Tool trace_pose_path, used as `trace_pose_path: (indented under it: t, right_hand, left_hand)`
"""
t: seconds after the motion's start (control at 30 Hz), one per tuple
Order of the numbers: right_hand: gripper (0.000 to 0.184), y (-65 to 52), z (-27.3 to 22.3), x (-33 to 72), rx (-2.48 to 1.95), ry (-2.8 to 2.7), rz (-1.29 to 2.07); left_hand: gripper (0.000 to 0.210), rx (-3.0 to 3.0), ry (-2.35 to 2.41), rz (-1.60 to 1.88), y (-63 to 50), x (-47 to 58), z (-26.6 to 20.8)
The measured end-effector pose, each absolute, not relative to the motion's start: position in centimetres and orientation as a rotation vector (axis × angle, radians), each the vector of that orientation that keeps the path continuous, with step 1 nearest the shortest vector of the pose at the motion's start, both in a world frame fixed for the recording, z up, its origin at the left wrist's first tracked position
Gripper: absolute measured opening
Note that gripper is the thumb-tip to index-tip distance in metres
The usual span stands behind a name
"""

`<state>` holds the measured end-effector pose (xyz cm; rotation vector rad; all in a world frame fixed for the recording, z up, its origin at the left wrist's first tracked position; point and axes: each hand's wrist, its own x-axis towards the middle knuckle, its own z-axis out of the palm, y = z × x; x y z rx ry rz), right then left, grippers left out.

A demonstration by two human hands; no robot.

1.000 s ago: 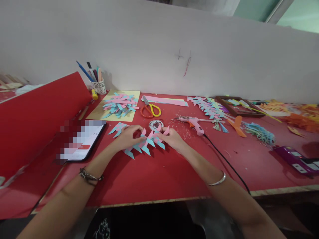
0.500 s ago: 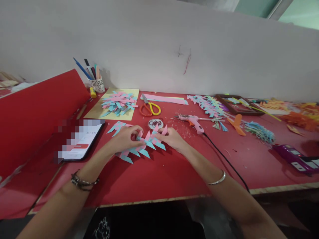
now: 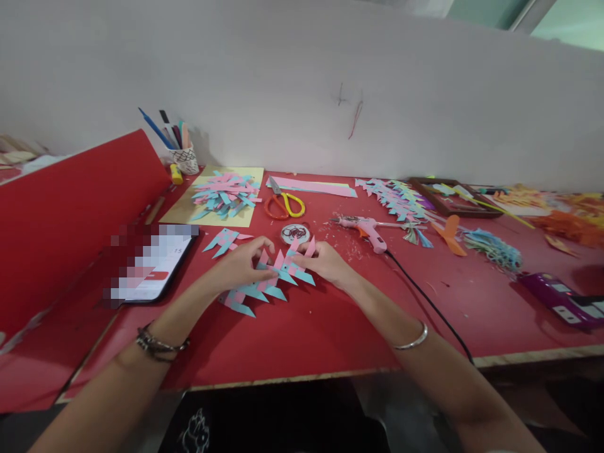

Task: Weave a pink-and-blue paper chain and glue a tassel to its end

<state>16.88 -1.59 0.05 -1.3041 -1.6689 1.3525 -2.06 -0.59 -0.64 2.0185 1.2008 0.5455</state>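
Observation:
A folded paper chain (image 3: 271, 287) in pink and light blue, with pointed strip ends along both sides, slants across the red table between my hands. My right hand (image 3: 323, 263) pinches its upper right end. Over its middle, my left hand (image 3: 243, 263) curves with thumb and fingers closed on the chain's edge; the fingertips are partly hidden. A smaller folded paper piece (image 3: 225, 240) in the same colours lies just beyond my left hand. Right behind the chain stands a small round dish (image 3: 295, 234) with dark red thread in it.
Beyond are scissors (image 3: 284, 202), a pile of paper strips (image 3: 226, 194) on a yellow sheet and flat strips (image 3: 311, 187). A pink glue gun (image 3: 365, 229) trails its cord (image 3: 425, 296) toward the table's front edge. A phone (image 3: 160, 267) lies left, a purple device (image 3: 559, 301) right.
The chain's lower left end has swung slightly down and to the right. My left thumb has shifted a little along the chain; my right hand keeps its pinch.

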Motion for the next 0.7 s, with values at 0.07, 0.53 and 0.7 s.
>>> trace_pose_path:
  t: [0.07,0.53,0.7]
  right_hand:
    - [0.019,-1.6,0.0,16.9,-1.313,-1.675,1.347]
    - [0.019,-1.8,0.2,17.0,-1.382,-1.725,1.319]
    - [0.021,-1.7,0.2,17.0,-1.388,-1.773,1.265]
  left_hand:
    - [0.038,2.050,1.207,0.529,-0.7,-2.1,-0.6]
    - [0.035,2.265,1.250,0.607,-0.3,-2.3,-1.5]
    - [0.036,2.257,1.273,0.598,-0.3,-2.2,-1.5]
